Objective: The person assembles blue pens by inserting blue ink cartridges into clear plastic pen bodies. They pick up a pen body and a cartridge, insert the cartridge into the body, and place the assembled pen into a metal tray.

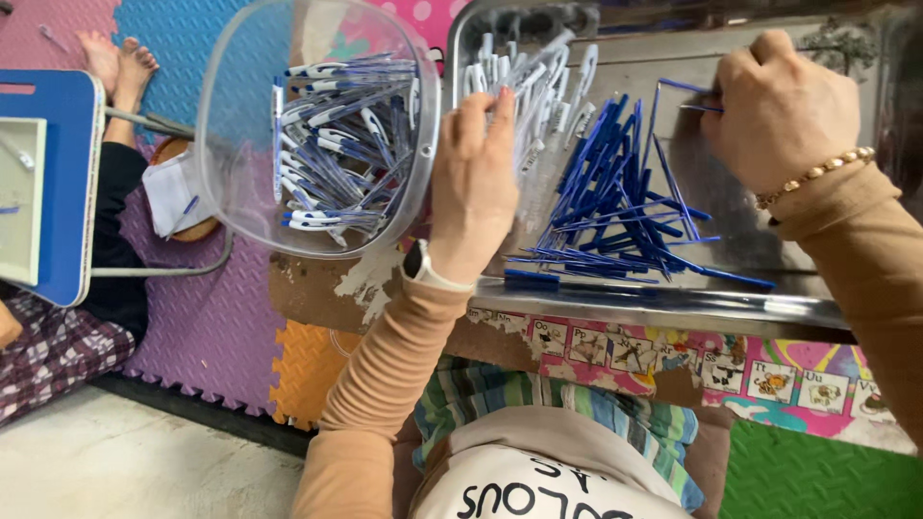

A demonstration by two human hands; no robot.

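Head-worn camera, looking steeply down, close over metal tray (673, 306)

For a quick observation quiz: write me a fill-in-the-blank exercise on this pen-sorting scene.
1. The clear plastic tub holds finished pens coloured white and ____.
2. The loose blue refills lie on a ____ tray.
3. The left hand has a watch at its wrist; the right hand has a beaded ____ at its wrist.

Missing words: blue; metal; bracelet
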